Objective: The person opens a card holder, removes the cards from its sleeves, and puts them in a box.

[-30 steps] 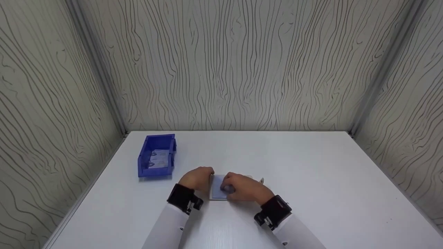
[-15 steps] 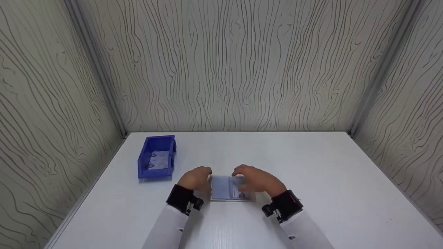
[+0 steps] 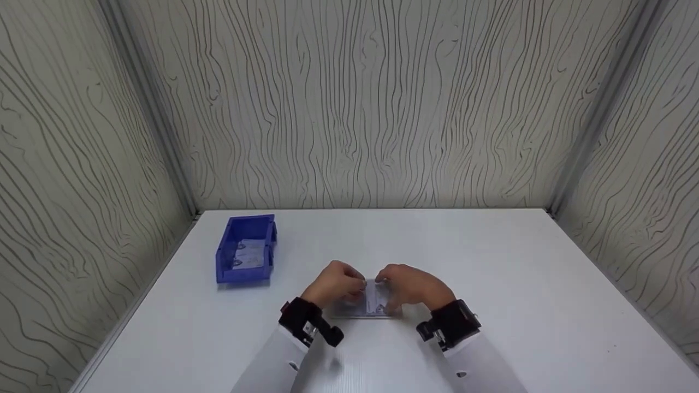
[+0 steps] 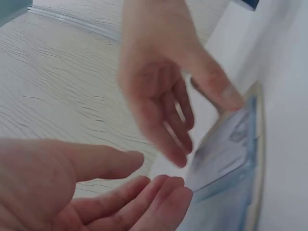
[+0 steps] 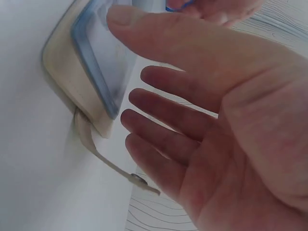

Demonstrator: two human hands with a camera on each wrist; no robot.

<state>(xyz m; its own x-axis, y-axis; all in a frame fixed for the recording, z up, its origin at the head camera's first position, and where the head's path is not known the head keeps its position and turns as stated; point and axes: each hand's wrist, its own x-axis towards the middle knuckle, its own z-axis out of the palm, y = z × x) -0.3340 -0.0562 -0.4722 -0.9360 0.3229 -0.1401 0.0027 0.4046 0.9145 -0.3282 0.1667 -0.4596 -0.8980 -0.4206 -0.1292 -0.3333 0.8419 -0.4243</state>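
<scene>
A beige card holder (image 5: 62,57) with clear, blue-edged plastic sleeves lies opened out on the white table. Its strap (image 5: 91,144), with a snap button, sticks out on the right side. A printed card (image 4: 221,154) shows under the plastic of the right half. Over the left half hovers my left hand (image 3: 336,285), thumb apart from the fingers and nothing between them; it hides much of that half in the head view. My right hand (image 3: 415,285) has its fingers spread and relaxed along the right half, the thumb tip right at the holder's edge.
A blue plastic bin (image 3: 244,275) stands at the back left of the table, with printed cards (image 3: 249,254) lying in it. Wood-grain patterned walls (image 3: 349,109) close off the back and both sides.
My right hand has drawn back rightward from the holder's left half, uncovering its middle. My left hand has come rightward from the left edge to over the sleeves.
</scene>
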